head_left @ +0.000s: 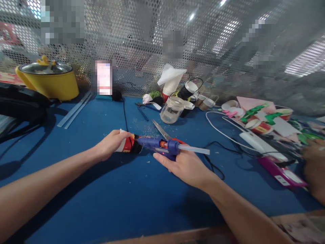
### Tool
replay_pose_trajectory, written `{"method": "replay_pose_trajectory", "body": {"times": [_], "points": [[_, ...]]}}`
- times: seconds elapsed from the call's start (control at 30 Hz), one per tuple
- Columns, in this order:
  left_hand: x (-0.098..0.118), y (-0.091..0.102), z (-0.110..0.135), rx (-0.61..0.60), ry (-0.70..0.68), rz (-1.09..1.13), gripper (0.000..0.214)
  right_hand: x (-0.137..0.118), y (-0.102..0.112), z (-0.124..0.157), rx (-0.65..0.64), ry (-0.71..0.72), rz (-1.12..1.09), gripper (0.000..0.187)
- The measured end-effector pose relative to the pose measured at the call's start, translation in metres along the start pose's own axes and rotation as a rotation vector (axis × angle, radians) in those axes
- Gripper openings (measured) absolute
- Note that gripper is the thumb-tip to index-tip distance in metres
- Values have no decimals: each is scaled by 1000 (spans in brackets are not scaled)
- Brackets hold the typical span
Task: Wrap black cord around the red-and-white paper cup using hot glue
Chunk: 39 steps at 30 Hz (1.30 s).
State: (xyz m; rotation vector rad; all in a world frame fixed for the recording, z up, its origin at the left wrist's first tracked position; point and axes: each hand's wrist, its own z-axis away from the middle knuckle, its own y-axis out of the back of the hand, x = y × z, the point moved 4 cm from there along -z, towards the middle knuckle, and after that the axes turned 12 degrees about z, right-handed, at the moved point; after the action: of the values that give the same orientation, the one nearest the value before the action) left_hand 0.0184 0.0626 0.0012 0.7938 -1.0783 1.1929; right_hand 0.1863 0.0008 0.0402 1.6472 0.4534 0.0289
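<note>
My left hand (113, 144) is closed around a red-and-white paper cup (126, 145) lying on its side, with a black band near its right end. In my right hand (189, 166) is a blue hot glue gun (149, 143), its small red light lit. A translucent glue stick (195, 149) pokes out of the back of the gun. The nozzle points left and meets the cup's black part; whether it touches, I cannot tell. Just behind the gun lie scissors (162, 130) with red handles, partly hidden by it.
A clear jar (172, 110), thread spools (188, 89) and stacked cups (170, 84) stand at the back. Loose glue sticks (74, 111) and a yellow pot (50, 83) are left. Right are a power strip (262, 146), a purple box (281, 172), paper scraps and another person's blurred hand (315, 166).
</note>
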Motion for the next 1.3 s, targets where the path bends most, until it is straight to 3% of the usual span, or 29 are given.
{"method": "replay_pose_trajectory", "body": {"times": [0.1,0.4,1.3], "points": [[1,-3,1,-60,15,24,28,-2,2,0,16,9,31,29],[1,-4,2,-44,20,48,26,-2,1,2,18,-10,88,27],[1,-3,3,1,48,108,20,-6,-2,5,67,127,114,22]]}}
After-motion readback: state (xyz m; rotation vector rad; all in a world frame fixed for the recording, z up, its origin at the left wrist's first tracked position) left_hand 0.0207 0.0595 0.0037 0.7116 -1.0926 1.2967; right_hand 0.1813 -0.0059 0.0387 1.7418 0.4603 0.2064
